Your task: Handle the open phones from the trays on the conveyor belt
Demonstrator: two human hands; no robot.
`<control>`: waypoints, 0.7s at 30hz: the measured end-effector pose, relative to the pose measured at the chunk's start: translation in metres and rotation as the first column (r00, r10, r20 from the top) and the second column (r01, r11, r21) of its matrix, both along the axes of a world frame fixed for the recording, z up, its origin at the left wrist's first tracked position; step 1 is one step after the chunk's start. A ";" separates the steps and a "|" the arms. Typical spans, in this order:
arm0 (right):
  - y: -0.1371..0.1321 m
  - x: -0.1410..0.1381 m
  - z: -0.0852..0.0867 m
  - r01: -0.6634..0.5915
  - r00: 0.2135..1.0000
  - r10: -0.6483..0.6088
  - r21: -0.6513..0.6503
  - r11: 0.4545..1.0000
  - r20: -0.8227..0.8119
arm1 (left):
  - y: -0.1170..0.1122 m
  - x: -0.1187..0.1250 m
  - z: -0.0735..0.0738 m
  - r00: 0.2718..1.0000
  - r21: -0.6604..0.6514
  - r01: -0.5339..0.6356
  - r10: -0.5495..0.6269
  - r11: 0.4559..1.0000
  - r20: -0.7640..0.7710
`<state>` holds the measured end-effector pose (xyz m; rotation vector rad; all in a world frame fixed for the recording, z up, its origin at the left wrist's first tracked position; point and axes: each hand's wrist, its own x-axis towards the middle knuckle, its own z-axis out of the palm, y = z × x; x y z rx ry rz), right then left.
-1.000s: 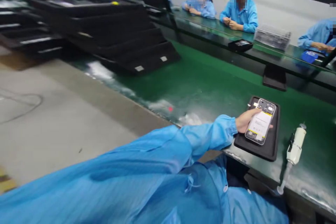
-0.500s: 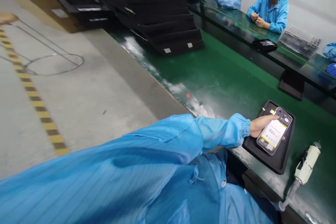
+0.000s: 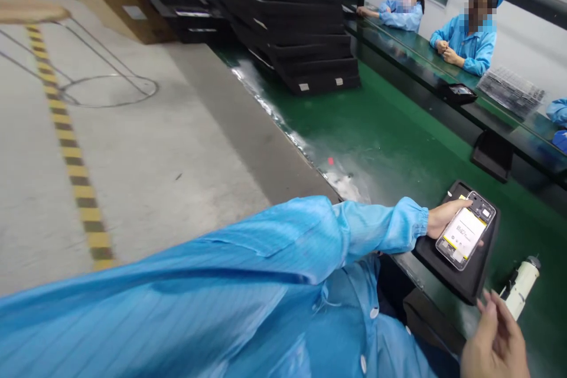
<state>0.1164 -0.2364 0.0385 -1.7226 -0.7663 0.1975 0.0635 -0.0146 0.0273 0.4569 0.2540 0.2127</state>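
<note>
My left hand (image 3: 443, 216) grips an opened smartphone (image 3: 466, 230) by its side, with the thumb along its edge. The phone's back is off, so a white battery with yellow edges and the dark inner parts show. Beneath the phone lies a black tray (image 3: 470, 288) on the green bench. At the lower right, my right hand (image 3: 498, 339) is raised with its fingers bent and somewhat apart, and I see nothing in it. A cream-coloured electric screwdriver (image 3: 522, 289) lies just beyond those fingers, its lower end hidden by them.
A tall stack of black trays (image 3: 305, 41) stands farther along the green bench (image 3: 305, 118). A second black tray (image 3: 491, 156) sits below the raised shelf. Co-workers in blue (image 3: 469, 41) sit across. A round stool (image 3: 35, 13) stands on the floor at left.
My right hand has come into view at the lower right, beside the screwdriver. The camera view has shifted slightly. My left hand keeps its hold on the smartphone.
</note>
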 end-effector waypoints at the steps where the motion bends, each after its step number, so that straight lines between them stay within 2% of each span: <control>1: 0.008 -0.003 0.002 0.025 0.999 -0.024 0.042 0.999 -0.030 | 0.001 0.000 0.000 1.000 -0.011 -0.009 0.009 1.000 0.009; 3: 0.024 -0.005 0.005 0.023 0.986 -0.009 0.078 0.997 -0.164 | 0.002 0.001 -0.001 0.999 -0.028 -0.019 0.020 0.999 0.039; 7: 0.048 0.008 0.005 -0.129 0.891 0.087 -0.065 0.990 -0.445 | 0.002 -0.002 0.001 0.992 -0.015 -0.019 0.021 1.000 0.125; 10: 0.060 0.019 0.001 -0.281 0.844 0.178 -0.135 0.950 -0.506 | 0.002 -0.006 0.003 0.984 0.031 -0.028 0.023 0.999 0.177; 13: 0.070 0.026 -0.004 -0.438 0.796 0.293 -0.171 0.882 -0.529 | 0.000 -0.009 0.003 0.982 0.086 -0.051 0.034 0.995 0.185; 15: 0.074 0.029 -0.007 -0.474 0.782 0.320 -0.176 0.863 -0.534 | -0.001 -0.009 0.004 0.983 0.136 -0.064 0.039 0.989 0.180; 17: 0.076 0.030 -0.011 -0.456 0.783 0.312 -0.156 0.876 -0.538 | -0.003 -0.007 0.005 0.981 0.206 -0.077 0.038 0.975 0.188; 19: 0.076 0.030 -0.012 -0.434 0.778 0.311 -0.107 0.895 -0.546 | -0.004 -0.005 0.010 0.981 0.320 -0.121 0.065 0.940 0.182; 20: 0.076 0.031 -0.012 -0.419 0.772 0.314 -0.070 0.905 -0.552 | -0.004 -0.005 0.013 0.981 0.415 -0.174 0.123 0.893 0.148; 21: 0.074 0.032 -0.011 -0.396 0.768 0.313 -0.030 0.918 -0.559 | -0.003 -0.007 0.017 0.973 0.527 -0.230 0.212 0.818 0.095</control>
